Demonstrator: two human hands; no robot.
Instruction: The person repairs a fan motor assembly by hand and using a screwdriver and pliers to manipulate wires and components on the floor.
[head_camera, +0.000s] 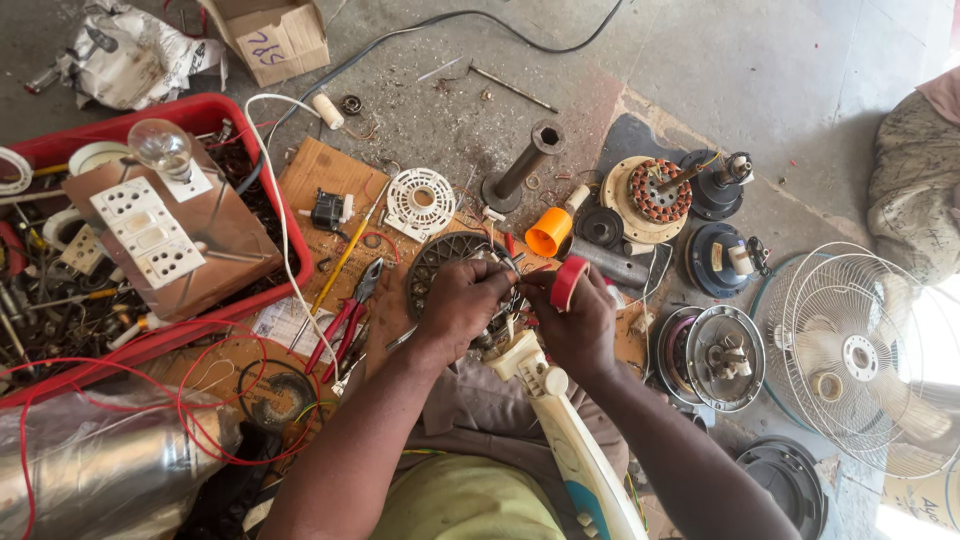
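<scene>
My left hand (462, 303) and my right hand (580, 325) meet over a dark round fan motor (435, 260) with thin wires, at the top of a cream fan stand (570, 440) that leans toward me. A roll of red tape (567, 282) is gripped in my right hand. The fingers of my left hand pinch the wires at the motor. Red-handled pliers (345, 320) lie just left of my left hand on a cardboard sheet (320, 180).
A red tray (215, 110) at the left holds tools, a switch board (150, 232) and a bulb (160, 148). Motor parts, an orange cap (548, 232) and a black tube (520, 165) lie beyond. A white fan guard (860, 355) stands at the right.
</scene>
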